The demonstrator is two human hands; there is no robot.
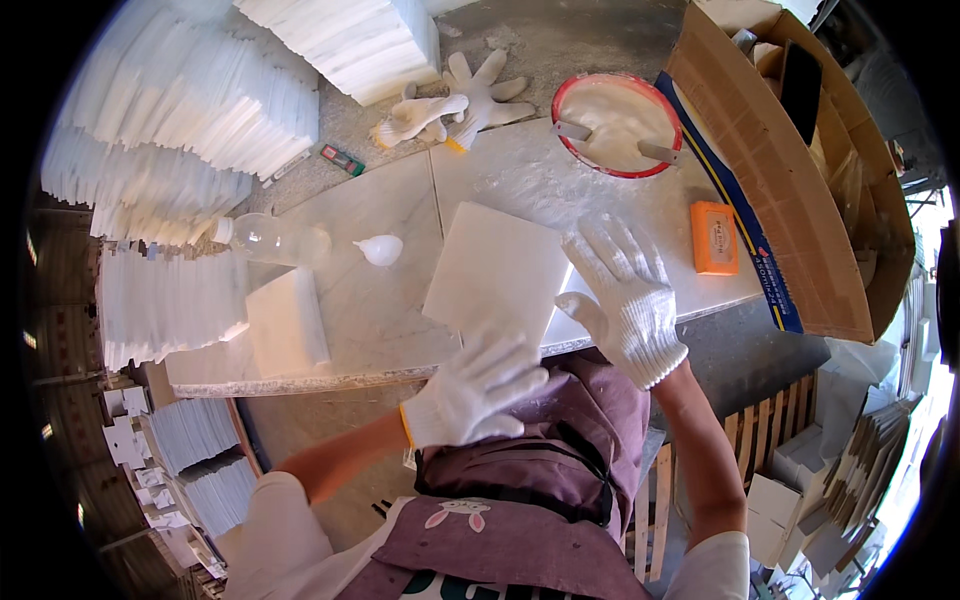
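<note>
A white square tile (495, 262) lies on the marble table top, near its front edge. My left hand (478, 388), in a white knit glove, is held over that edge by the tile's lower corner. Its fingers are spread, slightly smeared by motion, and hold nothing. Along the tile's right side is my right hand (628, 300), gloved too, with fingers stretched out and apart. Whether it touches the tile cannot be told. Part of another pale flat surface (566, 332) shows beneath the right hand.
Beyond stand a red-rimmed tub (617, 112) of white paste with two blades, and spare gloves (487, 92). An orange box (714, 238) and a large carton (775, 150) are at right. At left are tile stacks (190, 90), a clear bottle (275, 240) and a white bulb (379, 249).
</note>
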